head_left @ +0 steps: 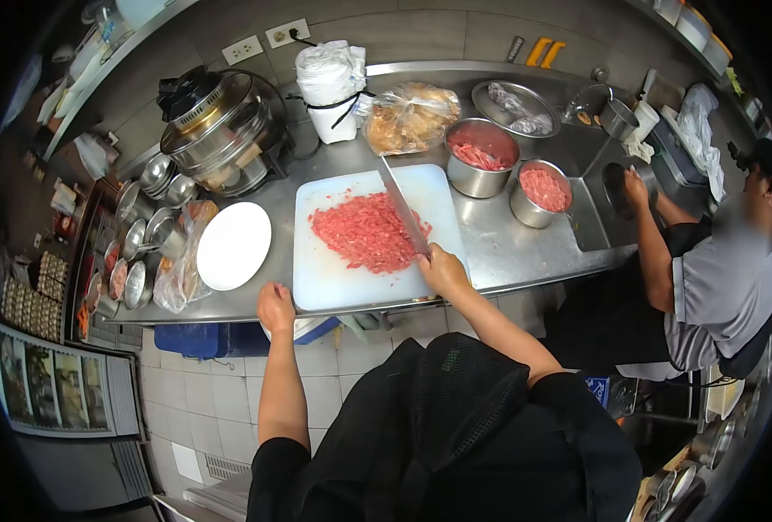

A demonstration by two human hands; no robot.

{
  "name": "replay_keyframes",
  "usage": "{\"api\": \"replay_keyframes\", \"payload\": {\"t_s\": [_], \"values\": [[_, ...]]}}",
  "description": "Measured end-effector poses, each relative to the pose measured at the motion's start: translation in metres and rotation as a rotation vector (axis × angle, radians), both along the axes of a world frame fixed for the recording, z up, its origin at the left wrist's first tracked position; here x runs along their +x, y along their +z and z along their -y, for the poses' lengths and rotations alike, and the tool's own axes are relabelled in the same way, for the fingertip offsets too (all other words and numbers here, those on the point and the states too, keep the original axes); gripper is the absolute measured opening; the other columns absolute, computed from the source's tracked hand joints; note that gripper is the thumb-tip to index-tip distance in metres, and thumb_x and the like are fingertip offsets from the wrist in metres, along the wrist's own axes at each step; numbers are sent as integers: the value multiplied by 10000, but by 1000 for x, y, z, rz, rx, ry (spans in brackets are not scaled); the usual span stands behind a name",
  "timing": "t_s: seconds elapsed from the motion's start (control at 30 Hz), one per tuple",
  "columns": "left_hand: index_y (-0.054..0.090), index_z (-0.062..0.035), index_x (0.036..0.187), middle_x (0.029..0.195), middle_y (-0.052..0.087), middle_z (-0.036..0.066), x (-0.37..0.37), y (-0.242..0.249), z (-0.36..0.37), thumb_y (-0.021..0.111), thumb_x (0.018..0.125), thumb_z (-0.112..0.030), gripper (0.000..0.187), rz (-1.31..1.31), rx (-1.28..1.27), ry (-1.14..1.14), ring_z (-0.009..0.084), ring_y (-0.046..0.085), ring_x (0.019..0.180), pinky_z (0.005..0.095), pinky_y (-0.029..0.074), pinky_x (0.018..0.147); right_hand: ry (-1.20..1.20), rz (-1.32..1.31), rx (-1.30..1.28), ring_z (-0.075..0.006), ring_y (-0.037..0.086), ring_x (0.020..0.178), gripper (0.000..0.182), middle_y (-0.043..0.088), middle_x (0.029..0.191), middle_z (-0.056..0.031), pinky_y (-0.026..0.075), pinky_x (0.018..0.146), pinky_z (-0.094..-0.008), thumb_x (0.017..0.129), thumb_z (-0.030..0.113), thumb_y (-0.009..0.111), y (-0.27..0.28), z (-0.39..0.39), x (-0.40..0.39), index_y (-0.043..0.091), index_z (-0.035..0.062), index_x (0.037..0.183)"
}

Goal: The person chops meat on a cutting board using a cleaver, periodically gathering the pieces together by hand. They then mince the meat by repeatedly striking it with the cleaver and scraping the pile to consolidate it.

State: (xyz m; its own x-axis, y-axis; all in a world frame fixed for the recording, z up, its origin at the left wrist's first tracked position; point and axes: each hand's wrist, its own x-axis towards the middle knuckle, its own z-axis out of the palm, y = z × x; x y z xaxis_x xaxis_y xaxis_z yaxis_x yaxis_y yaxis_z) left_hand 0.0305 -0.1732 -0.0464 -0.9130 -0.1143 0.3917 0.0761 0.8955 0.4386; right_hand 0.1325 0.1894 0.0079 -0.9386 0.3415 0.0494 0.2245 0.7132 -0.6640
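Note:
My right hand [445, 272] is closed around the handle of a large knife [403, 207]. Its long blade lies across the right part of a heap of chopped red meat [360, 230], tip pointing away from me. The meat is spread on a white cutting board [316, 283] near the counter's front edge. My left hand [276, 307] is at that edge, by the board's near left corner, with its fingers curled; whether they grip anything is hidden. A white oval plate [234, 246] stands left of the board.
Metal pots of meat [482, 181] [540, 195] stand right of the board. Behind it are a bag of food [412, 117] and a roll of white bags [331, 91]. Metal bowls [155, 174] crowd the left. A co-worker [717, 270] handles a dark pan [615, 185] at the sink.

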Motion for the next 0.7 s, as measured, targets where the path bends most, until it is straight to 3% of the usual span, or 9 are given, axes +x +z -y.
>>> {"api": "replay_keyframes", "payload": {"t_s": [0.1,0.2,0.6,0.7], "values": [[622,-62,900,896,648,141,4,4,-3,619,863,-168,113,34,40,11,364,622,839,468,484,747,-5,-14,-27,-461,653,792,333,671,845,-281,513,735,-521,910,307,596,-2,-3,0,580,-23,949],[620,-72,904,891,642,128,3,4,-3,620,866,-164,100,38,9,17,353,623,833,458,486,745,1,13,-55,-462,652,808,366,671,852,-286,506,759,-525,906,308,570,-3,-2,1,597,-27,1052],[608,-67,871,873,637,131,1,-1,0,601,877,-177,110,13,16,-5,364,617,829,467,479,730,-6,9,-26,-458,655,786,360,676,832,-272,513,740,-524,895,320,589,0,0,1,602,-17,1021],[611,-61,861,866,639,139,2,-2,0,597,876,-179,120,-5,33,-1,368,616,827,470,479,730,5,11,-21,-467,648,794,307,672,856,-281,511,737,-521,868,258,592,8,1,3,568,-35,955]]}}
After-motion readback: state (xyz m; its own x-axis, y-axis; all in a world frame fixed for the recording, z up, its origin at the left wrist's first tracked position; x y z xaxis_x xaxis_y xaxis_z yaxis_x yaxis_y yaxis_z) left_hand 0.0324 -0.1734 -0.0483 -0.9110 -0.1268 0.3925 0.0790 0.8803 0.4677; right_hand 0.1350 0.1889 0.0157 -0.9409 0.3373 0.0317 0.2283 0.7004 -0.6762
